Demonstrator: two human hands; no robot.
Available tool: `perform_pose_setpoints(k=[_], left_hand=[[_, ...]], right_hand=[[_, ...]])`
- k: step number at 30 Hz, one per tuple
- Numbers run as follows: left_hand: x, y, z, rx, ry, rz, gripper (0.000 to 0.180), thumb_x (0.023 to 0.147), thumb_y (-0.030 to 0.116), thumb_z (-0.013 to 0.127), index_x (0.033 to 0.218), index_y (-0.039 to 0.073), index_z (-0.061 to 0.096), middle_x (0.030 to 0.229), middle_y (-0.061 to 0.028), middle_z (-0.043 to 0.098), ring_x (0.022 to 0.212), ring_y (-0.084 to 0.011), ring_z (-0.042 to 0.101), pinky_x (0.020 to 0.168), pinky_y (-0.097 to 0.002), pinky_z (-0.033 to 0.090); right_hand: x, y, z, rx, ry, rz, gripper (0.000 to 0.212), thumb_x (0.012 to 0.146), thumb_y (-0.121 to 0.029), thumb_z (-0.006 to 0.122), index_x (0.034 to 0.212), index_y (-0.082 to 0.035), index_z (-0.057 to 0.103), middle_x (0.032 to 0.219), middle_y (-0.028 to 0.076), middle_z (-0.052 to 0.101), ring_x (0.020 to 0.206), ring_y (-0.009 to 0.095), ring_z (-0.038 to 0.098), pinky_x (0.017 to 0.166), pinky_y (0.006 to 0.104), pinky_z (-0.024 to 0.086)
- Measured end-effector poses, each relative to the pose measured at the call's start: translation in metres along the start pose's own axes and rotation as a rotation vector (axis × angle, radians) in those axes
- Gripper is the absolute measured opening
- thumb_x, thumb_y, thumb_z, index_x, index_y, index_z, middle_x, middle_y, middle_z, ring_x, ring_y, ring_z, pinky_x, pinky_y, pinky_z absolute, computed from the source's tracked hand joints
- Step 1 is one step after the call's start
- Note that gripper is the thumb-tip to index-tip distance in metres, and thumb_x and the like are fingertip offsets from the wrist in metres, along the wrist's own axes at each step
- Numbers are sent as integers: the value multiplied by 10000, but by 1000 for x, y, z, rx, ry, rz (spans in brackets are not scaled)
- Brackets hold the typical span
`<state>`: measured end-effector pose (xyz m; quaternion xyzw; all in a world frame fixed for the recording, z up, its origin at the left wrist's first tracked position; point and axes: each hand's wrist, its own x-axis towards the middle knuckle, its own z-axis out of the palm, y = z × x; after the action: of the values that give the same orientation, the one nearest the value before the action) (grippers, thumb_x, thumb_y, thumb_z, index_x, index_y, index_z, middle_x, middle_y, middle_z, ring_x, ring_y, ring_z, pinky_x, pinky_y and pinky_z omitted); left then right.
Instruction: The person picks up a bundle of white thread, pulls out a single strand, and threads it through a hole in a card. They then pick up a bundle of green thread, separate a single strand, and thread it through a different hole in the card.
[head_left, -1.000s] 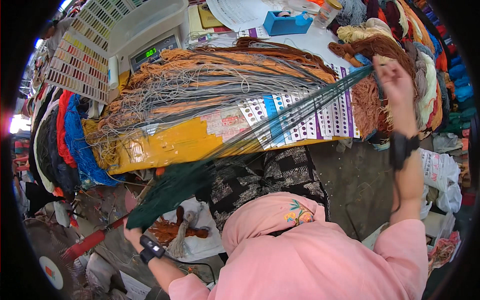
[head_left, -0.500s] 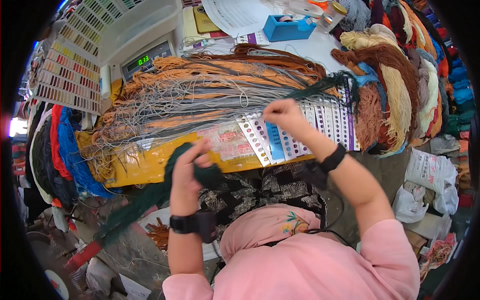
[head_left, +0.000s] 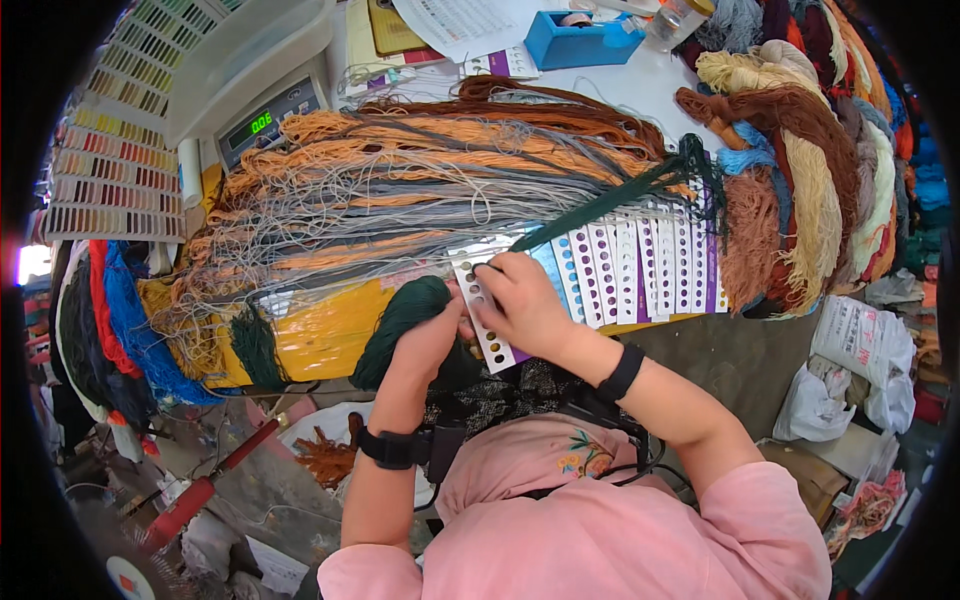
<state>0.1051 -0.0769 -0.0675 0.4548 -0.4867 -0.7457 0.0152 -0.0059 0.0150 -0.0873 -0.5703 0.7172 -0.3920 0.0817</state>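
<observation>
My left hand [head_left: 432,335] is closed around a thick dark green yarn skein [head_left: 402,325], which bulges out beside the wrist. Right beside it, my right hand [head_left: 525,305] has its fingers pressed on a white thread card [head_left: 490,340] with a column of holes along it. The card sticks out past the table's near edge, between my two hands. From above my right hand a band of dark green yarn [head_left: 610,205] runs up to the right across the other punched cards [head_left: 625,270]. My left fingertips are partly hidden behind the card.
Orange and grey yarn [head_left: 400,180] covers the yellow-topped table [head_left: 320,335]. A scale [head_left: 270,115] with a plastic tub [head_left: 250,65] and colour charts [head_left: 110,170] stand back left. A blue tape dispenser [head_left: 580,42] sits behind. Yarn hanks [head_left: 800,150] hang at the right.
My right hand has come down and left onto a punched card. My left hand, with the green skein, has moved right to meet it. The yarn trailing to the lower left is gone from there.
</observation>
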Motion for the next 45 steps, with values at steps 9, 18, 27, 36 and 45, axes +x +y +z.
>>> perform_pose_setpoints(k=[9,18,27,36,45], left_hand=[[15,-14,1,-259,-129,75,122,765,91,471,836,14,533,621,-2,499,523,-47,437,486,-167,340],[-1,8,-29,-365,13,-20,157,730,120,549,844,18,516,606,-1,468,469,-59,396,432,-170,320],[-33,31,-26,-805,-20,-99,266,759,52,459,1020,-1,461,748,-66,544,427,-51,359,408,-152,286],[1,21,0,146,-285,-6,235,754,115,501,959,0,500,694,-42,555,442,-87,472,387,-187,343],[-52,32,-103,-367,198,-190,229,761,271,552,683,94,429,527,13,392,397,-72,359,364,-190,304]], right_hand=[[0,-10,-3,115,-11,68,324,564,-126,581,864,-12,531,825,121,469,725,266,468,651,333,391],[5,-4,-9,251,-12,184,292,560,-121,595,816,2,527,766,92,488,623,200,496,560,272,414],[4,-3,-5,94,11,95,229,674,-229,580,773,-28,533,756,113,478,670,266,499,554,324,401],[10,-9,-8,722,-79,603,77,721,-69,551,719,5,569,717,24,487,603,58,474,530,193,377],[4,-14,7,-69,9,214,356,554,-141,652,872,-61,515,793,92,428,693,249,455,588,331,376]])
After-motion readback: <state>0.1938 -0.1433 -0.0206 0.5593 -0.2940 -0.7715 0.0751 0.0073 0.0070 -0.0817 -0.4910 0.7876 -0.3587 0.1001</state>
